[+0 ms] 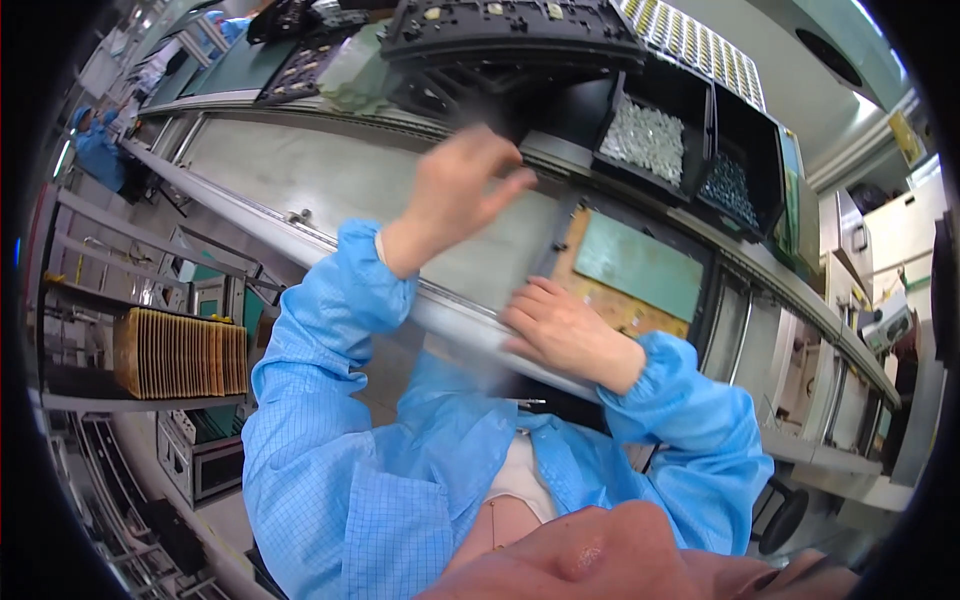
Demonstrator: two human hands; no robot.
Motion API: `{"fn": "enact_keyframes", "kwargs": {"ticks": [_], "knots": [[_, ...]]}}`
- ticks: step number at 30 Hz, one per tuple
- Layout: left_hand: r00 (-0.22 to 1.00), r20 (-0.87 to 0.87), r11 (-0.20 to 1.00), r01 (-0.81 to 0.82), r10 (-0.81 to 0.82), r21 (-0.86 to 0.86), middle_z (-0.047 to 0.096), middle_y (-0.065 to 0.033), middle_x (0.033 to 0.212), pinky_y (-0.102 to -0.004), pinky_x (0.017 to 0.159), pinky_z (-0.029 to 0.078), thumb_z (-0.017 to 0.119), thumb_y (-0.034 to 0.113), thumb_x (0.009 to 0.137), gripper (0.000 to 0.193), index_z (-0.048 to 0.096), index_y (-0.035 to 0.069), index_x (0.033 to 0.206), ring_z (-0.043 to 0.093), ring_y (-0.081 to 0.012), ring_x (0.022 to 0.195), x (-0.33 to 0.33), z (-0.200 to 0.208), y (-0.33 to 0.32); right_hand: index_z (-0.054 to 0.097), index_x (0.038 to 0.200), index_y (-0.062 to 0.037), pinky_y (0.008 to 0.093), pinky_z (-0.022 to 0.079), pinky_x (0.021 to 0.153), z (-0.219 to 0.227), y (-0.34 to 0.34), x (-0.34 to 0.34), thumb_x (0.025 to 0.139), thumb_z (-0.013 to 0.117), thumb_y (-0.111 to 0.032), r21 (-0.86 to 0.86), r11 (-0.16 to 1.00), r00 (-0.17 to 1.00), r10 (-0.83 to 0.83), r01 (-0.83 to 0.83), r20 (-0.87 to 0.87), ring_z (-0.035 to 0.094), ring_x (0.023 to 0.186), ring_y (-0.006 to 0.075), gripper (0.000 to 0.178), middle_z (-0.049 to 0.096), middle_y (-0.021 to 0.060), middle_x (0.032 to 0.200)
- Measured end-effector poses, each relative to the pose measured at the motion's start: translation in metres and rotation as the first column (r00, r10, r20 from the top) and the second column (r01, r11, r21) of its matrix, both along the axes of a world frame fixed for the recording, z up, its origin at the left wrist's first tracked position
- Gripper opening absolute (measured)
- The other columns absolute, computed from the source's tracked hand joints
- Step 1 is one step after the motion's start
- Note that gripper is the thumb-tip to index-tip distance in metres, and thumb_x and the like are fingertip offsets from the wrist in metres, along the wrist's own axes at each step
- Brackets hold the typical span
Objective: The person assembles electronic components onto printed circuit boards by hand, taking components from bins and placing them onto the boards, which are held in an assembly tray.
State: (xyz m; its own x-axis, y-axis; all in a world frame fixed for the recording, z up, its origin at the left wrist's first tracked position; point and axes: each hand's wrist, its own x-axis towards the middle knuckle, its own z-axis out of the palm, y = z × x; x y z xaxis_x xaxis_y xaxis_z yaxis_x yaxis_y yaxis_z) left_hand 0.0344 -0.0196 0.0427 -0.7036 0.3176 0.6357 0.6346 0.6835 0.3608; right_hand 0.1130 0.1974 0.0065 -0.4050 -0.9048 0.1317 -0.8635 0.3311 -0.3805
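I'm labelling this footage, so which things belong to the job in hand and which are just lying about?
Likely in the job:
green sheet on a yellowish board
right hand, at the board's near left corner
left hand, blurred, raised

Apparently lying about:
tan boards, racked at left
pale green stack
binned clear pieces and dark pieces, possibly supplies

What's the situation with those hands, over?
Left hand raised, blurred, grip unclear. Right hand at near left corner of brown board. Green sheet lying on that board. Nothing visibly covering the sheet.
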Motion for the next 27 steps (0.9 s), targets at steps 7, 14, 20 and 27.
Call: {"fn": "enact_keyframes", "kwargs": {"ticks": [7,14,20,27], "knots": [[0.787,-0.216,0.797,-0.488,0.579,0.356,0.062,-0.0056,0.080,-0.0315,0.060,0.047,0.075,0.029,0.083,0.025,0.067,0.008,0.091,0.062,-0.0211,0.070,-0.100,0.073,-0.100,0.061,0.112,-0.0053,0.0468,0.039,0.107,0.021,0.088,0.034,0.091,0.064,-0.029,0.036,0.991,0.992,-0.126,0.126,0.015,0.059,0.101,0.0294,0.031,0.062,0.0123,0.098],[0.783,0.578,0.797,-0.491,0.229,0.350,0.047,0.0046,0.060,-0.0220,0.047,0.032,0.077,0.046,0.081,0.040,0.069,0.007,0.084,0.042,-0.0055,0.051,-0.144,0.090,-0.132,0.068,0.099,-0.0056,0.0464,0.040,0.106,0.032,0.161,0.066,0.087,0.068,-0.023,0.130,0.876,0.884,-0.468,0.465,-0.010,0.062,0.091,0.0299,0.021,0.065,0.0128,0.087],[0.795,0.283,0.829,-0.559,0.536,0.001,0.068,-0.0050,0.072,-0.0252,0.059,0.046,0.072,0.033,0.084,0.037,0.075,-0.003,0.090,0.059,-0.0144,0.061,-0.154,0.094,-0.135,0.069,0.094,-0.0042,0.0457,0.041,0.104,0.033,0.207,0.078,0.085,0.070,-0.019,0.219,0.706,0.732,-0.677,0.674,-0.074,0.062,0.086,0.0318,0.017,0.066,0.0135,0.082],[0.941,0.257,0.609,-0.339,0.221,0.717,0.071,-0.0060,0.080,-0.0238,0.070,0.049,0.075,0.024,0.082,0.031,0.074,-0.003,0.098,0.064,-0.0106,0.075,-0.075,0.095,-0.107,0.068,0.096,-0.0023,0.0412,0.047,0.088,0.045,0.192,0.048,0.086,0.070,-0.017,0.095,0.715,0.721,-0.691,0.692,-0.051,0.063,0.089,0.0347,0.018,0.068,0.0151,0.090]]}}
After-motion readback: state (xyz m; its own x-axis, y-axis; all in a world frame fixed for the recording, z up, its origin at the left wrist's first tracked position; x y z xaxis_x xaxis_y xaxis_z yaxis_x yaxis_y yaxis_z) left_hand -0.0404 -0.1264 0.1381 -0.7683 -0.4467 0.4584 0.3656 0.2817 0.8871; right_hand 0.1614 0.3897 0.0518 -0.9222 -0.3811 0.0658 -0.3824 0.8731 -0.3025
